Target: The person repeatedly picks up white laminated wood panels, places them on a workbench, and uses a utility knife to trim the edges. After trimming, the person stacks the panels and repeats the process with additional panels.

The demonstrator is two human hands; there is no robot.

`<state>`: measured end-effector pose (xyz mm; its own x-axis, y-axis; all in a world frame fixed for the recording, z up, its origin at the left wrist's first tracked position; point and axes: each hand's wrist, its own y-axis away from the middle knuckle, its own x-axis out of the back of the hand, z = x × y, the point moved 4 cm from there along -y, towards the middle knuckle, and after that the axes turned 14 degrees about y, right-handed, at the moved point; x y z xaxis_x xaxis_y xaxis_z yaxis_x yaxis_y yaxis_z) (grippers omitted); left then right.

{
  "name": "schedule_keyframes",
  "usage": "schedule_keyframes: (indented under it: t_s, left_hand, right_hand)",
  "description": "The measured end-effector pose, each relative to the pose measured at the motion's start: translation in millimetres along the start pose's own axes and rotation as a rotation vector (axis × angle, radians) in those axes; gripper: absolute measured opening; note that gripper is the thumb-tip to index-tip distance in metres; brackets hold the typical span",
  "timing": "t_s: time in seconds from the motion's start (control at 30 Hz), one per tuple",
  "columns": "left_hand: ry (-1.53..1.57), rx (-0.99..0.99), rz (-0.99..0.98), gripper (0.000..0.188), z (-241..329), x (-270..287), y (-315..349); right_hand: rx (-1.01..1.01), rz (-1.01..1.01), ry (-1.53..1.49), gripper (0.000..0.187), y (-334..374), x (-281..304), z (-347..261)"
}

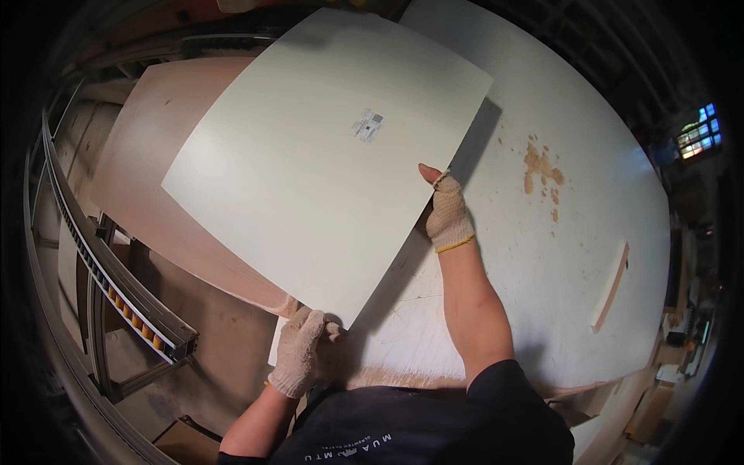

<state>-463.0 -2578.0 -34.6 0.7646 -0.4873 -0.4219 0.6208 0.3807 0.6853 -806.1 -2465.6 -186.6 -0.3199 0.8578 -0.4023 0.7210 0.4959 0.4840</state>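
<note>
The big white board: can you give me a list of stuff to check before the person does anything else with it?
1. Gloves on both hands: ok, though the right thumb pokes out bare.
2. Right hand gripping the white board: ok, at its right edge, thumb on top.
3. Left hand gripping it too: cannot tell; it is by the near corner, fingers partly hidden.
4. Wood strip apart from the board: ok, it lies off to the right.
5. White surface unmarked: not ok, it has brown patches.
</note>
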Motion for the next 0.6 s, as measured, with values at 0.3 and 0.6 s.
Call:
schedule_keyframes:
  t_s: [0.3,0.6]
  left_hand:
    - [0.296,-0.038,-0.016,0.024,-16.3,-13.7,-31.1]
    - [0.034,-0.03,-0.089,0.043,-7.5,-28.4,-37.9]
  right_hand:
    - [0.106,0.07,0.126,0.03,-14.7,19.5,15.3]
    - [0.041,0.058,0.123,0.033,-10.4,5.0,9.1]
